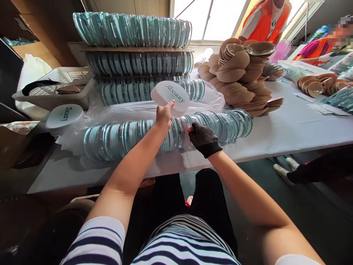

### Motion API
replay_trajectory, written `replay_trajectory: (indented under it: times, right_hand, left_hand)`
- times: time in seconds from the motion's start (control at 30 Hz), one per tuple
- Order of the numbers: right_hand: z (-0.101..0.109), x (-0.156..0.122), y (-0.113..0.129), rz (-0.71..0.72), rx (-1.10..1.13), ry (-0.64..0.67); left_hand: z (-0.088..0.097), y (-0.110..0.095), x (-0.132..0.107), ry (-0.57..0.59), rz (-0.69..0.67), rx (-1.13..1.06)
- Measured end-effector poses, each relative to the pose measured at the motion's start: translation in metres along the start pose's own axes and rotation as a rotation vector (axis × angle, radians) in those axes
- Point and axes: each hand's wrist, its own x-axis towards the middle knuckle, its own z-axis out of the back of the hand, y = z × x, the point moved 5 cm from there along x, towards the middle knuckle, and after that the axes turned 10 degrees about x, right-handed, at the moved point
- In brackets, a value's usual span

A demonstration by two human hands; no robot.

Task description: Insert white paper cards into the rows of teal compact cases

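My bare left hand [165,113] is closed on a stack of white rounded cards [171,96], the top one printed "beauty" in dark green. It holds them up over a long row of clear, teal-tinted round pieces [124,138] standing on edge along the table. My right hand [202,136], in a black dotted glove with bare fingertips, reaches into the middle of this row. Its fingers are pinched against the pieces, beside a small dark print; what they grip is hidden. A second pile of the printed cards [64,117] lies at the left.
Behind the row, more teal-tinted pieces [132,29] are stacked in tiers with cardboard between. A heap of brown, shell-shaped pieces [237,77] rises at right. A white plastic basket [55,97] stands left. People in orange vests [264,22] are across the white-covered table [298,125].
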Motion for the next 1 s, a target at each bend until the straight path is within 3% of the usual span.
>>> replay_trajectory:
  times: [0.23,0.5,0.73,0.83,0.9,0.93,1.0]
  right_hand:
    - [-0.01,-0.001,0.01,0.032,0.116,0.142]
    - [-0.024,-0.014,0.012,0.093,-0.084,0.214]
    - [-0.039,-0.018,-0.005,-0.15,0.844,0.523]
    - [-0.04,-0.023,-0.01,-0.187,0.987,0.677]
    - [-0.029,-0.014,-0.014,-0.155,0.759,0.623]
    - [-0.017,-0.004,-0.015,-0.11,0.631,0.498]
    - [0.016,0.022,-0.012,0.009,0.472,0.12]
  left_hand:
    - [0.003,-0.001,-0.001,-0.038,-0.031,-0.002]
    - [0.001,-0.001,-0.007,-0.025,-0.076,0.026]
    - [0.003,-0.004,-0.015,-0.057,-0.126,0.045]
    - [0.002,-0.003,-0.013,-0.095,-0.142,0.056]
    - [0.001,-0.003,-0.013,-0.111,-0.153,0.051]
    - [-0.001,-0.003,-0.013,-0.113,-0.152,0.045]
    - [-0.003,-0.005,-0.017,-0.113,-0.138,0.028]
